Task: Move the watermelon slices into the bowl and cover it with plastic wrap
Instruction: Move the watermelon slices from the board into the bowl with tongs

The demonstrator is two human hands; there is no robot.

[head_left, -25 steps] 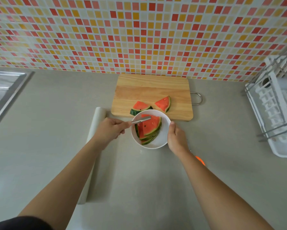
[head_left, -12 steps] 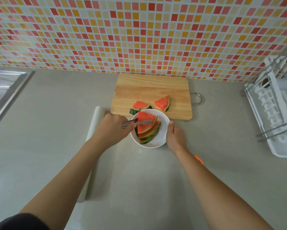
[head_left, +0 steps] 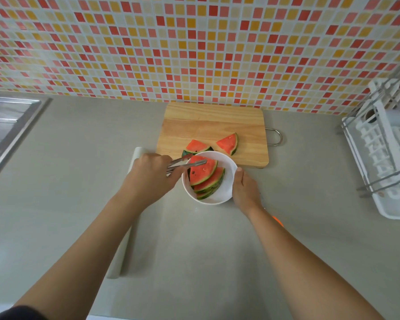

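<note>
A white bowl [head_left: 228,192] stands on the grey counter in front of a wooden cutting board [head_left: 211,124]. Several watermelon slices [head_left: 203,175] lie stacked inside it. Two more slices stay on the board, one [head_left: 196,146] right behind the bowl's rim and one [head_left: 228,143] further right. My left hand [head_left: 151,175] grips metal tongs [head_left: 186,163], whose tips reach over the bowl's left rim above the top slice. My right hand [head_left: 244,189] holds the bowl's right side, thumb on the rim. A roll of plastic wrap [head_left: 121,255] lies under my left forearm.
A steel sink [head_left: 2,132] sits at the far left. A white dish rack [head_left: 386,162] with metal bars occupies the right edge. A small orange object [head_left: 277,220] peeks out beside my right forearm. The tiled wall rises behind the board.
My left hand has shifted up and left with the tongs, whose tips now sit at the bowl's left rim. The bowl and my right hand have barely moved.
</note>
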